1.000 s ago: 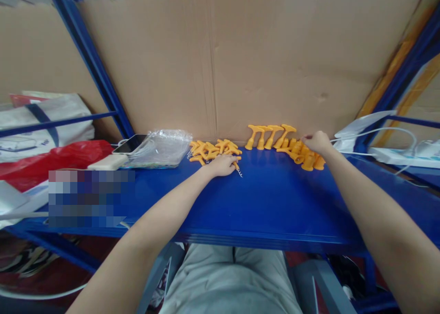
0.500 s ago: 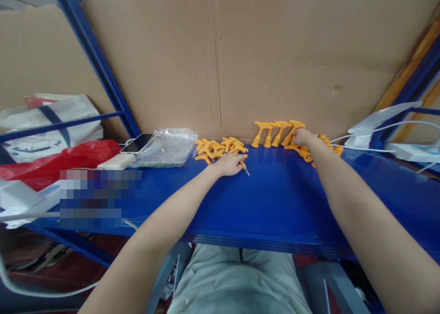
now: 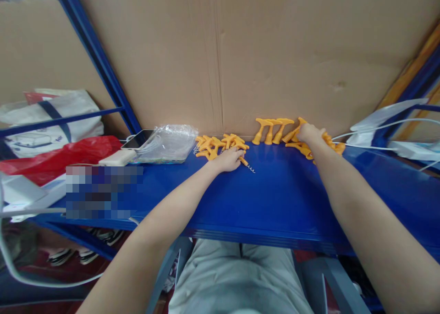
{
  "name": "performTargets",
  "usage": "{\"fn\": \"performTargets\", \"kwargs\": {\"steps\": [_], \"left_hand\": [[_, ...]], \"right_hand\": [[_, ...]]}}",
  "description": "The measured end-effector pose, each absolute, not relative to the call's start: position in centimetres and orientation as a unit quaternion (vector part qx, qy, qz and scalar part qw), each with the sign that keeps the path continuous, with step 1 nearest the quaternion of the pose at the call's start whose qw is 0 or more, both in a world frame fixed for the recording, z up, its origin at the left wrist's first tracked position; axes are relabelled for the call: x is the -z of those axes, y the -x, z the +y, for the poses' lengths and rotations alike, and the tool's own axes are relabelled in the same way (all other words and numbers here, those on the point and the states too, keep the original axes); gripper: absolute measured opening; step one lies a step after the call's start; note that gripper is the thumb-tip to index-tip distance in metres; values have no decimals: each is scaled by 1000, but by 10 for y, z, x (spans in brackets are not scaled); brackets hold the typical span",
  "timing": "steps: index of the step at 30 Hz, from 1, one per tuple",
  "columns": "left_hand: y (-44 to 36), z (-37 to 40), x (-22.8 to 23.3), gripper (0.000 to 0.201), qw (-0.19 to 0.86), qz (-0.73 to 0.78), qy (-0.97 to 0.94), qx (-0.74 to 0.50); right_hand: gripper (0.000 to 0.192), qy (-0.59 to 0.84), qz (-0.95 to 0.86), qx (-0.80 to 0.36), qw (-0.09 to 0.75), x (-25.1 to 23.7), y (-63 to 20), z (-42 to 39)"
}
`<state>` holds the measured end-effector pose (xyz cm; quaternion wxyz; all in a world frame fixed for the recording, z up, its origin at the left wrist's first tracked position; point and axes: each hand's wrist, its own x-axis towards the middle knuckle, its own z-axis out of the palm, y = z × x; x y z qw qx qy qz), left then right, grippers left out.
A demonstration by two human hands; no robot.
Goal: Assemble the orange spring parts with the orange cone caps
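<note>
Head view, left hand (image 3: 229, 159) clamped on corkscrew (image 3: 245, 162), right hand (image 3: 309, 133) grip unclear, shelf (image 3: 275, 199) front bare.

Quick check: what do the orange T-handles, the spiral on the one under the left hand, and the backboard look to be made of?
Orange T-handles: likely moulded plastic, uniform matte colour. Spiral beside the left hand: probably metal wire, thin, pale and coiled. Backboard: corrugated cardboard, brown, creased.

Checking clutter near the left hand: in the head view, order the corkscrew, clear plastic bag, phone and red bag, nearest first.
From the left hand:
1. Corkscrew, under its fingers.
2. Clear plastic bag, to its left.
3. Phone, beyond that bag.
4. Red bag, far left.
</note>
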<state>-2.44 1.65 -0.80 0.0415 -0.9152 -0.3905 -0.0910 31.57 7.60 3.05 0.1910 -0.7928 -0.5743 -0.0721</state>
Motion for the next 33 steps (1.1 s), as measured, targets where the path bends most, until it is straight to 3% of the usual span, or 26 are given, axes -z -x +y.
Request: {"fn": "performTargets", "kwargs": {"steps": [4, 14, 23, 30, 33], "left_hand": [[25, 16, 6, 31, 27, -400, 910, 107], [26, 13, 3, 30, 20, -394, 912, 109], [25, 16, 2, 28, -10, -414, 902, 121], [28, 27, 10, 31, 11, -392, 905, 166], [31, 29, 13, 30, 27, -382, 904, 190]], "right_hand": [[32, 827, -536, 77, 153, -40, -314, 64], [26, 812, -557, 96, 146, -41, -306, 53], [26, 780, -562, 110, 253, -60, -307, 27], [33, 708, -657, 54, 253, -14, -266, -2], [21, 681, -681, 4, 269, 10, -260, 1]]}}
